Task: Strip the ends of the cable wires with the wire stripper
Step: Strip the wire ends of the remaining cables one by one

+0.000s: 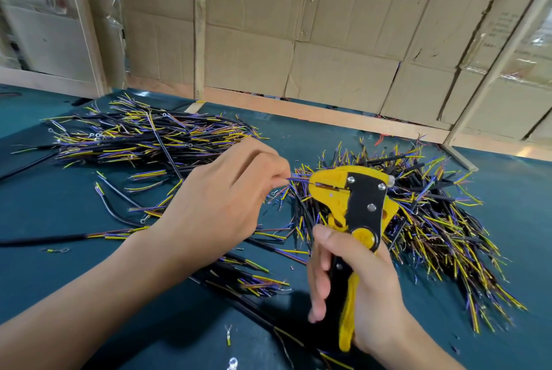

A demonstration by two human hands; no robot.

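Hands over cable, wire tip indistinct

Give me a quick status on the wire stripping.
Left hand pinching wire into stripper jaws. Right hand gripping wire stripper. Nothing blocking.

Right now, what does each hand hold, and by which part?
The right hand grips the wire stripper by its handles. The left hand pinches a thin purple wire near its end, at the stripper's head.

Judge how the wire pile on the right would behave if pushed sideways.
The right pile would probably spread rather than slide whole, since its pieces lie loose and crisscrossed. Pieces look light and thin, so likely easy to shift. Black sleeved lengths stay fairly straight, suggesting some stiffness.
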